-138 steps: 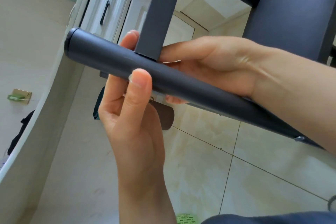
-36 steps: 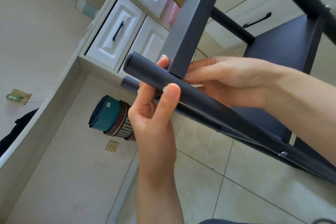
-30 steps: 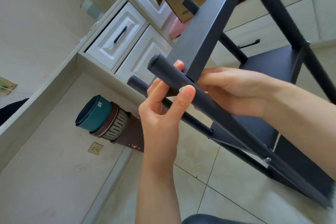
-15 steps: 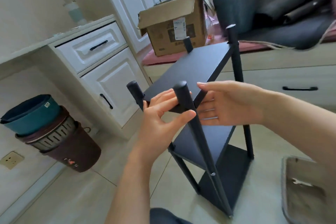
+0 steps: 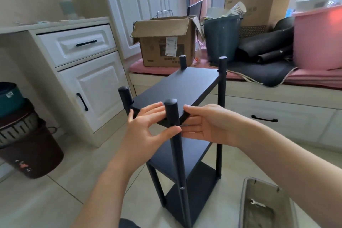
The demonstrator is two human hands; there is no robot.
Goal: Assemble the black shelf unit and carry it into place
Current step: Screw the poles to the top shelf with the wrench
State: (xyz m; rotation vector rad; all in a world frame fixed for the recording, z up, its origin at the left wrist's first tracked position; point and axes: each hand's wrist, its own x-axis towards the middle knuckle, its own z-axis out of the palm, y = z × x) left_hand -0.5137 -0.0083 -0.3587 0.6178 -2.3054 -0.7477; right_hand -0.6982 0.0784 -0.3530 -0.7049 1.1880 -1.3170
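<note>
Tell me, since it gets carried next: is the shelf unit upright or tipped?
Upright: the shelf unit stands on the floor, posts vertical, boards level.

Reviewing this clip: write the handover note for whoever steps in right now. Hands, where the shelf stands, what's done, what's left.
Left hand: fingers straight on the top board's near edge, thumb against the near post; no firm grip.
Right hand: open, fingers flat against the same corner from the other side.
Black shelf unit: upright on the tiled floor, three boards on four posts, in front of the white cabinet and the window bench.
Grey tray with a small wrench lies on the floor at right.
Done: the frame looks assembled.
Left: check the near corner joint, then probably carry the unit into place.
</note>
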